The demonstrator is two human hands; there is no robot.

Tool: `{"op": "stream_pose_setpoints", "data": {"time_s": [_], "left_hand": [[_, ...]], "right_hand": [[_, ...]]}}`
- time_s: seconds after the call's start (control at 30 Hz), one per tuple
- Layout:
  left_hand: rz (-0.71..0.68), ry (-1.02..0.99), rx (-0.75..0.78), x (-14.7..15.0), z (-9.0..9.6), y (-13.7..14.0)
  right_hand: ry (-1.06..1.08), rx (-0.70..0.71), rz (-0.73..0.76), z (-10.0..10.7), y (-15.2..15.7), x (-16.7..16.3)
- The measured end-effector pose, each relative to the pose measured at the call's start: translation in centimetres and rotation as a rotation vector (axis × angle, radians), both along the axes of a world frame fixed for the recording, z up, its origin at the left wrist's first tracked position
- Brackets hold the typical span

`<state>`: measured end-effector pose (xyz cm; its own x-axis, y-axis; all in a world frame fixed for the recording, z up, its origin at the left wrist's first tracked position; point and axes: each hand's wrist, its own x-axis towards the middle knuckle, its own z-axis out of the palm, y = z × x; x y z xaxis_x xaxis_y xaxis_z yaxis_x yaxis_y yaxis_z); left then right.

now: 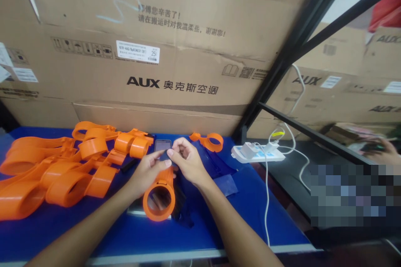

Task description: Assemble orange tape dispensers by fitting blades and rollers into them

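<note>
Large AUX carton [94, 77]: stands upright behind the table, printed and labelled, its contents hidden
Cartons at right [338, 60]: more AUX boxes beyond the black metal frame [277, 77]
Blue tabletop [125, 235]: carries a heap of orange ring parts [67, 171] on the left, a lone orange part [215, 147] at the back, and a phone [162, 145] just beyond the hands
Power strip [258, 154]: white, near the table's right edge, plugs seated in it, a pale cable [267, 200] running down
Co-worker's hand [388, 152]: at the far right edge
Orange ring [165, 177]: below the fingertips at mid-table, its round opening facing the wearer
Left hand [144, 174]: thumb and fingers pinching a small black piece [164, 156] at the ring's upper end
Right hand [188, 162]: fingers curled, thumb tip pressed to that same piece, forearm slanting in from the lower right
</note>
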<state>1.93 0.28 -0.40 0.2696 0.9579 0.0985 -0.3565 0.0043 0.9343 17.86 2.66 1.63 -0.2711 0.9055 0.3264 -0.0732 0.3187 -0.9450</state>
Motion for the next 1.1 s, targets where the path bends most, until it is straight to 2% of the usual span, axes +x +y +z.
{"op": "stream_pose_setpoints", "data": {"time_s": [0.17,0.3,0.37,0.4,0.5,0.53,0.57,0.63,0.73,0.8,0.97,1.1], "left_hand": [[0.035,0.032,0.051,-0.2,-0.3,0.4],[0.033,0.012,-0.009,-0.5,-0.9,0.8],[0.043,0.000,-0.069,-0.6,-1.1,1.0],[0.052,-0.012,-0.096,-0.6,-1.2,1.0],[0.085,-0.059,-0.161,-0.5,-1.2,1.1],[0.095,-0.077,-0.181,-0.5,-1.1,1.1],[0.102,-0.094,-0.202,-0.4,-1.1,1.1],[0.111,-0.121,-0.234,-0.3,-0.9,1.1],[0.103,-0.142,-0.251,-0.3,-0.8,1.1],[0.085,-0.142,-0.252,-0.3,-0.8,1.1],[0.070,-0.139,-0.254,-0.4,-0.9,1.0],[0.067,-0.144,-0.253,-0.4,-1.0,1.0]], "right_hand": [[-0.041,0.011,0.001,-0.4,0.2,-0.1],[-0.166,0.123,-0.049,-0.3,0.7,0.5],[-0.259,0.227,-0.193,-0.2,1.2,1.6],[-0.319,0.292,-0.313,-0.1,1.5,2.3],[-0.662,0.532,-0.687,0.0,2.3,4.9],[-0.805,0.540,-0.780,0.1,2.5,5.7],[-0.942,0.489,-0.858,0.2,2.7,6.5],[-1.171,0.329,-0.906,0.4,2.9,7.5],[-1.358,0.099,-0.836,0.9,2.9,7.9],[-1.400,0.024,-0.800,1.2,2.8,7.8],[-1.384,-0.015,-0.816,1.3,2.7,7.7],[-1.304,0.058,-0.886,1.4,2.7,7.8]]}}
